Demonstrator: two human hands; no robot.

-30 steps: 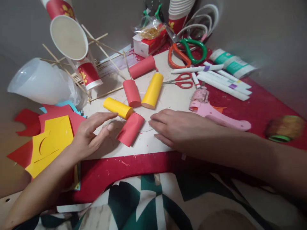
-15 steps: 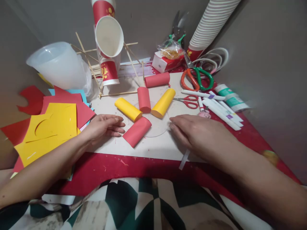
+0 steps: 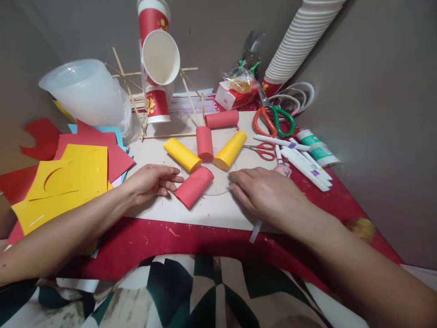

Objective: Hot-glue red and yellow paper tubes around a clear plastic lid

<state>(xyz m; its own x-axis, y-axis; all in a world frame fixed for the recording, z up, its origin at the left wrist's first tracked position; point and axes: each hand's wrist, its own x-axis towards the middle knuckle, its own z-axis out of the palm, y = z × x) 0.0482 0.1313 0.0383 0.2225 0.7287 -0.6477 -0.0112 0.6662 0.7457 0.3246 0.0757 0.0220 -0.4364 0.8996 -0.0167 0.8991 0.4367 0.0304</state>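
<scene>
A clear round disc (image 3: 221, 184) lies on the white board (image 3: 211, 216). A red paper tube (image 3: 195, 187) and two yellow paper tubes (image 3: 183, 155) (image 3: 230, 150) rest on or over it, fanned around another red tube (image 3: 204, 143). A further red tube (image 3: 221, 119) lies behind them. My left hand (image 3: 153, 183) is at the disc's left side, fingers loosely stretched and apart, fingertips beside the near red tube. My right hand (image 3: 261, 191) is at the disc's right edge, its fingers bent together on the rim; the thumb is partly hidden.
A stick frame (image 3: 170, 135) with paper cups (image 3: 157, 105) stands behind. Cut coloured paper (image 3: 75, 173) and a translucent jug (image 3: 82, 91) are on the left. Large scissors (image 3: 276, 120), small scissors (image 3: 262, 150), white tubes (image 3: 307, 168) and a cup stack (image 3: 293, 50) are on the right.
Both hands have moved inward toward the disc, the right one further. The tubes keep their arrangement; the view has shifted slightly.
</scene>
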